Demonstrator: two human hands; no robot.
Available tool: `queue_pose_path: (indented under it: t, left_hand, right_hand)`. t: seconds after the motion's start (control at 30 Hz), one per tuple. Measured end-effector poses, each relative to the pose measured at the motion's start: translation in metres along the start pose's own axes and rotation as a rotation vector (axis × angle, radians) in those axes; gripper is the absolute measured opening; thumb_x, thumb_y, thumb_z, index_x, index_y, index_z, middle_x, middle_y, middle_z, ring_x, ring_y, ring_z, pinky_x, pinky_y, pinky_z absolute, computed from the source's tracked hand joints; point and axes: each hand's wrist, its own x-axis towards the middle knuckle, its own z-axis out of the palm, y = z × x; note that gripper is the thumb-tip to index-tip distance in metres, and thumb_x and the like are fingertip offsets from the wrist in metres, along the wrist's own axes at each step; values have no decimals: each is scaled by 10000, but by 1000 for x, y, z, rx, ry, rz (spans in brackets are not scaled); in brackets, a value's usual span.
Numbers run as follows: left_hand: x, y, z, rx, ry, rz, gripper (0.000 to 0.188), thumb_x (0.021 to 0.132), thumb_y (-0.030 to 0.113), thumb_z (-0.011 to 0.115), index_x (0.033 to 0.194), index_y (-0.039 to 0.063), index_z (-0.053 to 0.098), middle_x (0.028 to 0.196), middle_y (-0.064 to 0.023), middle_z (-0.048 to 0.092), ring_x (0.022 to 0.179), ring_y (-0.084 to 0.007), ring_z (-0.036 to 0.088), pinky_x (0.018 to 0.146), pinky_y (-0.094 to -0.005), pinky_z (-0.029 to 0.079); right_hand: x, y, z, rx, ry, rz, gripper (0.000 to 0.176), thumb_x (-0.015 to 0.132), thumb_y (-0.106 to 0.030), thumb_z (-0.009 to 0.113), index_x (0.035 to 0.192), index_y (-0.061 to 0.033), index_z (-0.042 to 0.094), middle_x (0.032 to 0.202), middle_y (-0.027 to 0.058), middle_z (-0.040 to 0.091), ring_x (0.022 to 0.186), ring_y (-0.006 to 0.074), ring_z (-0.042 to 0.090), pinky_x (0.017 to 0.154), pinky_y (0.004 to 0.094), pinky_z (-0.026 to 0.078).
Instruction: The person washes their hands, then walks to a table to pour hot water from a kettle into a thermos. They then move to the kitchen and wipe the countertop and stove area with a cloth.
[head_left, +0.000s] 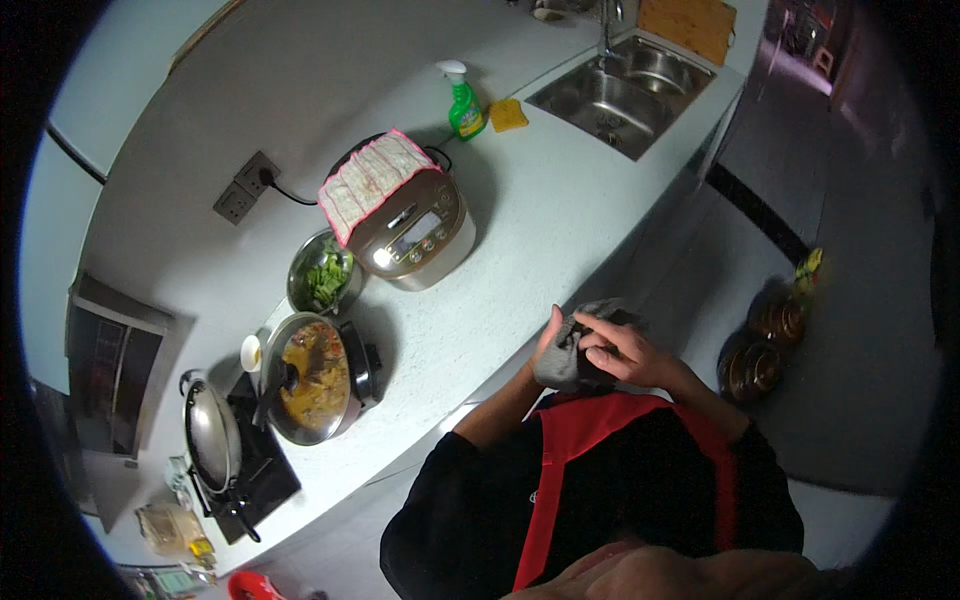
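Observation:
A crumpled grey cloth (559, 365) is bunched between my two hands, just beyond the red bib of the apron (592, 424). My left hand (550, 339) holds it from the left side, thumb pointing up; the cloth hides most of its fingers. Over the cloth lies my right hand (622, 354), index finger stretched toward the left thumb and the other fingers bent against the fabric. Both hands are off the front edge of the white countertop (517, 247).
On the counter stand a rice cooker (409, 240), a bowl of chopped greens (326, 277), a glass-lidded electric pan of stew (315, 382), a lidded wok (214, 435), a spray bottle (466, 112) and a sponge (508, 115). Beyond is a double sink (600, 112). Brown jars (752, 364) sit on the floor.

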Motion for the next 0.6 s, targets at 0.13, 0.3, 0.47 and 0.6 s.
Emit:
queue_pose_path:
  t: [0.13,0.3,0.47,0.6]
  left_hand:
    - [51,25,12,-372,-319,39,870,861,728,254,1347,25,417,1308,-144,501,1211,-280,473,1049,-405,354]
    - [76,69,11,-398,-223,190,800,898,652,336,1366,6,392,1358,-168,463,1262,-299,428,1081,-424,305]
    - [79,99,-4,-202,257,667,699,921,519,432,1368,-16,375,1346,-190,468,1239,-323,450,1062,-451,326]
    - [99,76,4,258,759,1091,634,929,311,520,1447,68,247,1398,-141,413,1257,-286,422,1054,-420,348]
  right_hand:
    - [51,5,-64,-217,261,-102,207,893,-77,555,1074,17,591,904,110,650,754,155,635,674,284,499]
    - [141,47,-155,-253,387,-157,263,862,-137,626,1084,-2,586,879,99,648,778,160,634,647,280,493]
    - [272,124,-207,-336,254,-239,352,826,-154,675,1125,-8,563,1030,133,616,932,224,613,773,330,488]
    - [427,170,-223,-341,306,-395,517,784,-208,724,1202,0,504,1129,170,569,1067,301,558,903,385,449]
